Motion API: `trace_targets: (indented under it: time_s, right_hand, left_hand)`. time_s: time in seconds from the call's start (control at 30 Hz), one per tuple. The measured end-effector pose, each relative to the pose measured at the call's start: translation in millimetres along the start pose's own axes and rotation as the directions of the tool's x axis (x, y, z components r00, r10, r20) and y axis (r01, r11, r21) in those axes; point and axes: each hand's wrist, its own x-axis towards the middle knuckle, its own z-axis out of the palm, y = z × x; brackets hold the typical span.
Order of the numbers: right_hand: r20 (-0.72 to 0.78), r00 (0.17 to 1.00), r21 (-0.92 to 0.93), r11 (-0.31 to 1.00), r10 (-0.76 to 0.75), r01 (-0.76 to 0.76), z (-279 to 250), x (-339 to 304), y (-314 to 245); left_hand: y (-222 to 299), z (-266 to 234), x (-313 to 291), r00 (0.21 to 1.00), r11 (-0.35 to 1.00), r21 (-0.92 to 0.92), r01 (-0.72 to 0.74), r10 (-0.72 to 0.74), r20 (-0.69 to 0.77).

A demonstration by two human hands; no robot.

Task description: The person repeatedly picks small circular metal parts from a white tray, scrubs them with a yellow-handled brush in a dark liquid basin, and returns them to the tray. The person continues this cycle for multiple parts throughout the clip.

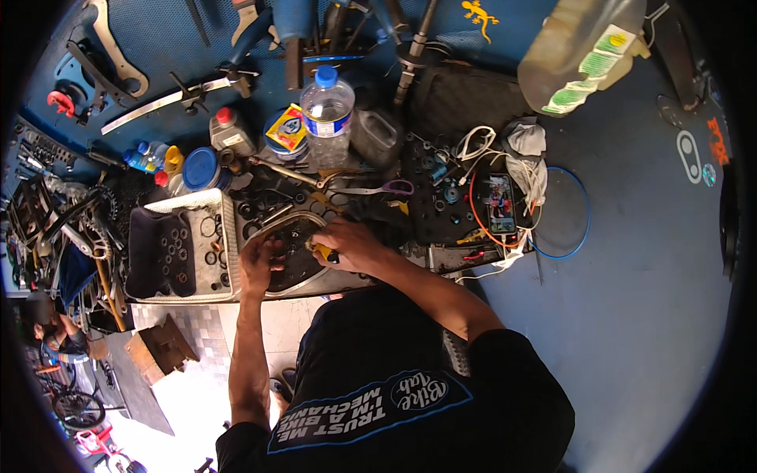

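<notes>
Both hands [352, 243] are over a pale-rimmed tray [296, 270].

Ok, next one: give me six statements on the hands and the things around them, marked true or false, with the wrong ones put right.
1. The right hand holds a yellow-and-black item. True.
2. The left hand holds a clear bottle. False: it is at the left end of the pale-rimmed pan.
3. The clear bottle has a red cap. False: its cap is blue.
4. Purple-handled scissors lie beyond the pan. True.
5. The white basket is right of both hands. False: it is left of them.
6. A phone with a lit screen is right of the right hand. True.
</notes>
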Motion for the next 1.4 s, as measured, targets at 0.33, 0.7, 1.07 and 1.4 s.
trace_targets:
  time_s: [0.33, 0.7, 1.07, 1.4]
  right_hand:
    - [0.011, 1.000, 0.012, 1.000, 0.026, -0.026, -6.9, -2.9, -1.3]
    - [0.022, 0.999, 0.060, 0.998, 0.035, -0.037, -6.5, -6.2, 0.9]
    - [-0.030, 1.000, 0.078, 0.997, 0.000, 0.002, -5.2, -9.1, 3.8]
    - [0.108, 0.992, 0.032, 0.997, 0.062, -0.066, -15.8, -13.7, -6.5]
  left_hand:
    - [21.6, 2.8, -3.9, 0.996, 0.996, 0.079, 0.043, -0.037, -0.076]
    - [19.0, 7.3, -5.4, 0.997, 0.991, -0.115, -0.071, 0.072, 0.002]
    - [25.0, 12.4, 13.1, 0.977, 0.950, 0.249, -0.187, 0.206, -0.053]
    - [11.2, 16.7, 1.4, 0.988, 0.979, 0.144, -0.147, 0.153, -0.033]
